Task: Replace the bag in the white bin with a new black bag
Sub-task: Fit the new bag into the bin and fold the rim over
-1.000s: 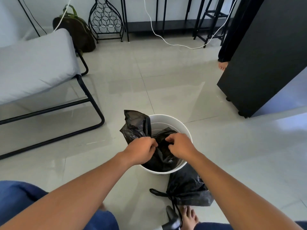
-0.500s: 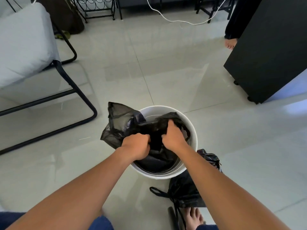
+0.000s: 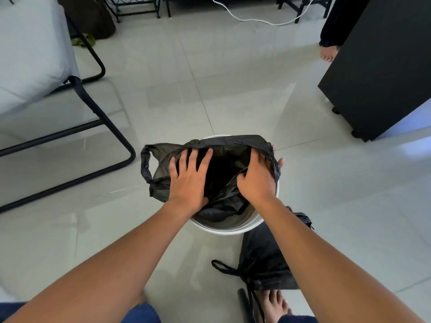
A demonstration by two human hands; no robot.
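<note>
The white bin (image 3: 229, 228) stands on the tiled floor in front of me. A new black bag (image 3: 228, 148) lies stretched across its mouth, one handle loop hanging off the left side. My left hand (image 3: 189, 180) rests inside the bag's opening with its fingers spread straight, pressing the plastic toward the left rim. My right hand (image 3: 256, 180) has its fingers hooked under the bag's hem at the right rim, fingertips showing past the plastic. A tied, full black bag (image 3: 263, 259) lies on the floor just right of the bin.
A grey-cushioned chair (image 3: 35, 54) on a black tube frame (image 3: 109, 127) stands to the left. A black cabinet (image 3: 384, 66) on casters stands at right, another person's foot (image 3: 327, 53) beside it. A white cable (image 3: 251, 19) crosses the far floor. My foot (image 3: 275, 304) is by the tied bag.
Both hands went from gripping the bunched bag at the bin's middle to spreading it apart. The bag's mouth now opens across the rim, and the view has tilted further down.
</note>
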